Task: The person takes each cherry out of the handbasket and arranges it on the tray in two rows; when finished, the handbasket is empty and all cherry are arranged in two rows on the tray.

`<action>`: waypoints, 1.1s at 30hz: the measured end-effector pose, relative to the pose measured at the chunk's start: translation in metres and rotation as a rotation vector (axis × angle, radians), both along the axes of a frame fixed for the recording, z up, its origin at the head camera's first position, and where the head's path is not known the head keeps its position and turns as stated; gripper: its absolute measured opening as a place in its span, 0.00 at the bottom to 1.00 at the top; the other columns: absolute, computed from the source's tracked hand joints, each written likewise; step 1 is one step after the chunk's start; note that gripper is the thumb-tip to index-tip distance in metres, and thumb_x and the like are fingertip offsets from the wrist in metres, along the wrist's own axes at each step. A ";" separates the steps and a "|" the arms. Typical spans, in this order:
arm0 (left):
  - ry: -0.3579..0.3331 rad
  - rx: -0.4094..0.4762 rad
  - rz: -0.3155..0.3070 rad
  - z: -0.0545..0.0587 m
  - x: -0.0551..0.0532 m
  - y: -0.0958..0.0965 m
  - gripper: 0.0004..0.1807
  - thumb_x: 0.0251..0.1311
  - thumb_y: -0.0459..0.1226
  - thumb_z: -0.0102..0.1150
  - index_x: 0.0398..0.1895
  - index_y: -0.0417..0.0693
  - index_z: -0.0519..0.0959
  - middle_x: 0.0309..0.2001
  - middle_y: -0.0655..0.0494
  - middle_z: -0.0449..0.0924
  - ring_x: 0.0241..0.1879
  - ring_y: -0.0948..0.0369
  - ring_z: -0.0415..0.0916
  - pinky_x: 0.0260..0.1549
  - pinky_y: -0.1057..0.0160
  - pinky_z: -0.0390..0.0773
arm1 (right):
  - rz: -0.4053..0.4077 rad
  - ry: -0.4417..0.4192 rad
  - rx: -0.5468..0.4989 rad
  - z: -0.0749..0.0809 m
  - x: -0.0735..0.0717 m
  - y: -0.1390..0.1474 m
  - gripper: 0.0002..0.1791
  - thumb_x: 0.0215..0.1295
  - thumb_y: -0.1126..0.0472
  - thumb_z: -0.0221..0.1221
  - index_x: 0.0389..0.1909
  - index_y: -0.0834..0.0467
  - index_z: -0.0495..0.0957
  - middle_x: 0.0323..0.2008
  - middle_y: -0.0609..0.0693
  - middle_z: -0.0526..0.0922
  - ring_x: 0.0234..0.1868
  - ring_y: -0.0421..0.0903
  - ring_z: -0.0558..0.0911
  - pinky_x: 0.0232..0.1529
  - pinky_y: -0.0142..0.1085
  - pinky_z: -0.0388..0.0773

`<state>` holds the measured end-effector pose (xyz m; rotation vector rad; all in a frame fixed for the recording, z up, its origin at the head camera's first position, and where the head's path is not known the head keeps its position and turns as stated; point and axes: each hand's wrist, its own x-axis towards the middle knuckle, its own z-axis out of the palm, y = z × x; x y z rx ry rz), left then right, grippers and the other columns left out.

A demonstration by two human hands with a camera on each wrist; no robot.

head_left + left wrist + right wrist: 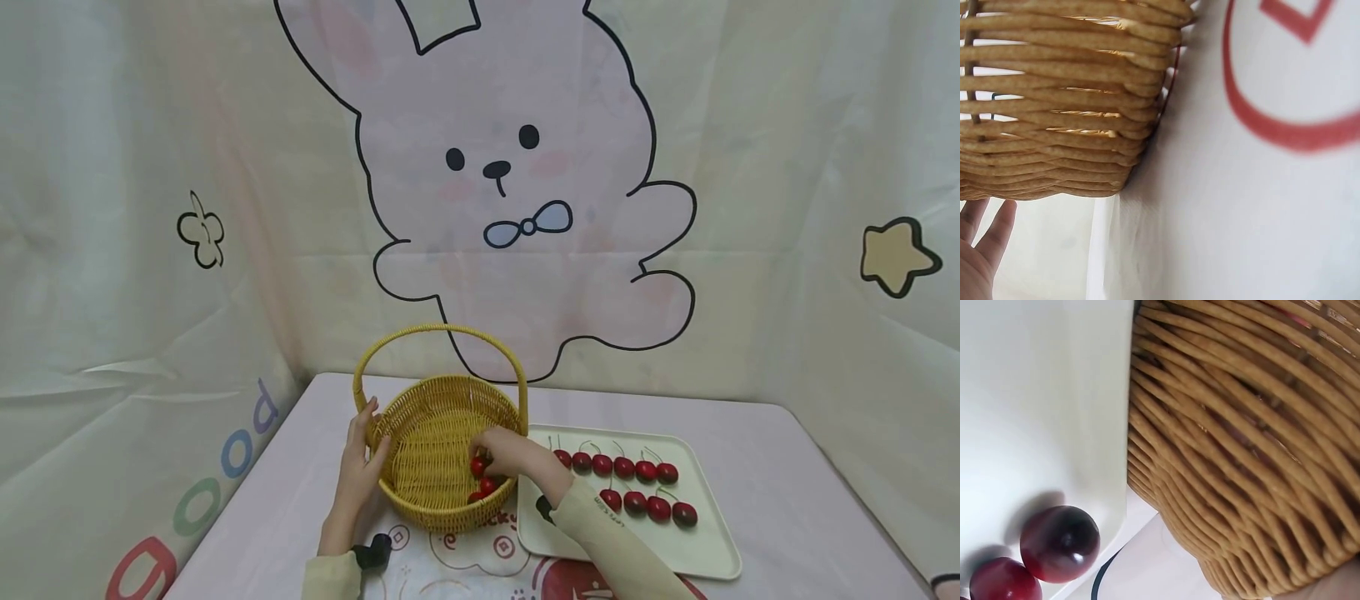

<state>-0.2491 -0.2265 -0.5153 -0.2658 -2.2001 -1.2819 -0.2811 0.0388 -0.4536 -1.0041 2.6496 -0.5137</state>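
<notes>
The yellow wicker basket stands on the table with its handle upright. My left hand rests against its left side near the handle base, fingers fairly straight and spread. In the left wrist view, fingertips show at the basket's woven wall. My right hand reaches over the right rim, its bent fingers pointing down and pinching a red cherry inside. More cherries lie just below it in the basket. The right wrist view shows mostly the outer weave, with the fingertips hidden.
Right of the basket, a white tray holds two rows of stemmed cherries, partly covered by my right forearm. A printed cloth lies in front. Curtains with cartoon drawings surround the table.
</notes>
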 end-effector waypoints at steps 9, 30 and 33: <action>-0.004 -0.001 0.009 0.001 0.001 0.000 0.36 0.59 0.30 0.56 0.69 0.61 0.56 0.63 0.50 0.62 0.58 0.47 0.67 0.51 0.36 0.67 | -0.013 0.015 -0.008 -0.002 0.002 -0.002 0.11 0.52 0.64 0.66 0.38 0.52 0.79 0.33 0.42 0.79 0.34 0.36 0.75 0.36 0.30 0.74; 0.018 -0.001 -0.001 0.000 0.000 0.000 0.36 0.60 0.29 0.55 0.70 0.58 0.57 0.63 0.50 0.62 0.58 0.47 0.68 0.51 0.37 0.67 | -0.044 0.118 -0.220 -0.006 0.003 0.002 0.16 0.60 0.61 0.61 0.50 0.53 0.76 0.50 0.47 0.71 0.46 0.42 0.75 0.44 0.32 0.76; 0.013 0.002 -0.002 -0.001 0.001 0.000 0.36 0.60 0.29 0.55 0.69 0.57 0.57 0.62 0.50 0.62 0.58 0.47 0.68 0.51 0.37 0.67 | -0.045 0.138 -0.254 -0.007 0.004 0.004 0.17 0.61 0.62 0.59 0.53 0.53 0.75 0.50 0.48 0.72 0.49 0.44 0.75 0.44 0.32 0.77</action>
